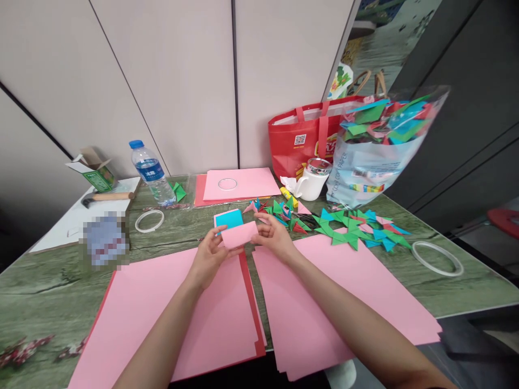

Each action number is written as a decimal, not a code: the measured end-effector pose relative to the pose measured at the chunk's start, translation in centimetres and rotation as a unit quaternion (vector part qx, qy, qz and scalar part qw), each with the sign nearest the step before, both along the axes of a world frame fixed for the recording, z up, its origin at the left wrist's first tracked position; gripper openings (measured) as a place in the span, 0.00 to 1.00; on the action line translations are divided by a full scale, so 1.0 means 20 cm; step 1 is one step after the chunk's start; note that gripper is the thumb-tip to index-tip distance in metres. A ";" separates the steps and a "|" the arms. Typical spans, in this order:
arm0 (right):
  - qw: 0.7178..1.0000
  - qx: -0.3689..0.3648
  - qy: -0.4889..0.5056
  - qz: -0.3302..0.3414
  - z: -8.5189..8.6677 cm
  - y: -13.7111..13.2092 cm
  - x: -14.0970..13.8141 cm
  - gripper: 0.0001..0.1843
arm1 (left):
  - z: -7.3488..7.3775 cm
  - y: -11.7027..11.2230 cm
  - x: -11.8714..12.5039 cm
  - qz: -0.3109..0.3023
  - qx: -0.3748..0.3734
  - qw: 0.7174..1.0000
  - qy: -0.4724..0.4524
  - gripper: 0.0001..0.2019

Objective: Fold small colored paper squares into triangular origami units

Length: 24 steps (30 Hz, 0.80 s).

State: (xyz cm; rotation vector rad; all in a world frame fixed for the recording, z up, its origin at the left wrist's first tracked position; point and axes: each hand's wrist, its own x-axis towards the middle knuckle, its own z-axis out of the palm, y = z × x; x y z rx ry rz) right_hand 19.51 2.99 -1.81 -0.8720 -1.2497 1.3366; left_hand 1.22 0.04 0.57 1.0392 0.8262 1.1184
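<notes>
Pink slip of paper (239, 235) sits between my hands: my left hand's (208, 258) fingers pinch it at nine o'clock, my right hand's (278, 241) at three. Blue paper (229, 218) lies just beyond, toward eleven (a white mug (311, 185) stands farther off, at two).

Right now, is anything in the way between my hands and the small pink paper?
Nothing visible is: your left hand grips the small pink paper at its left end and your right hand at its right end. The blue paper lies beyond it, not in between.
</notes>
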 end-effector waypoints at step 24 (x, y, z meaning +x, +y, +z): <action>0.992 0.045 -0.097 0.061 0.00 -0.09 -0.08 0.27 | -0.01 0.00 0.01 0.044 0.038 0.978 0.200 0.33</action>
